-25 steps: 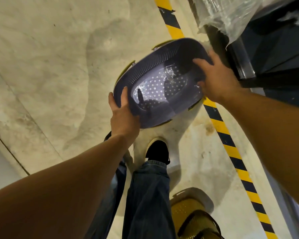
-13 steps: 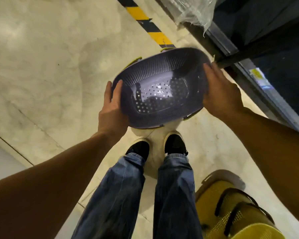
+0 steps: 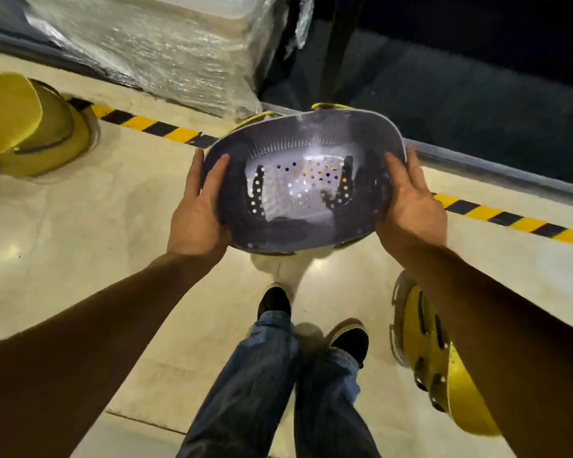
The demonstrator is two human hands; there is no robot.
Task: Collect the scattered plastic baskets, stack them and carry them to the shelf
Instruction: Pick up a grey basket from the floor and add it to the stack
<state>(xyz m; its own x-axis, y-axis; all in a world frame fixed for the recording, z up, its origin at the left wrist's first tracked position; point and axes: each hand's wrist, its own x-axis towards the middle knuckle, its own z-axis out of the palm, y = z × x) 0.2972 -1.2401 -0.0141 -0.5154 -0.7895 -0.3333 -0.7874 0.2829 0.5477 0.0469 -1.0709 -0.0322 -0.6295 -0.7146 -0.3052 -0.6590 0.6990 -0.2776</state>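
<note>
I hold a purple perforated plastic basket (image 3: 303, 140) with yellow-green handles in front of me, above the floor. My left hand (image 3: 197, 209) grips its left rim, thumb inside. My right hand (image 3: 411, 206) grips its right rim the same way. A yellow basket (image 3: 425, 361) lies on its side on the floor at the lower right, partly hidden by my right forearm. Another yellow basket (image 3: 30, 127) lies on the floor at the far left.
A yellow-and-black hazard stripe (image 3: 153, 125) runs across the floor. Behind it stand a plastic-wrapped load (image 3: 166, 51) and a dark shelf unit (image 3: 460, 81) with a metal bottom rail. My legs and dark shoes (image 3: 275, 300) are below the basket.
My view has swung to face the shelf and stripe. The purple basket stays in both hands. The yellow basket at the left has come into view.
</note>
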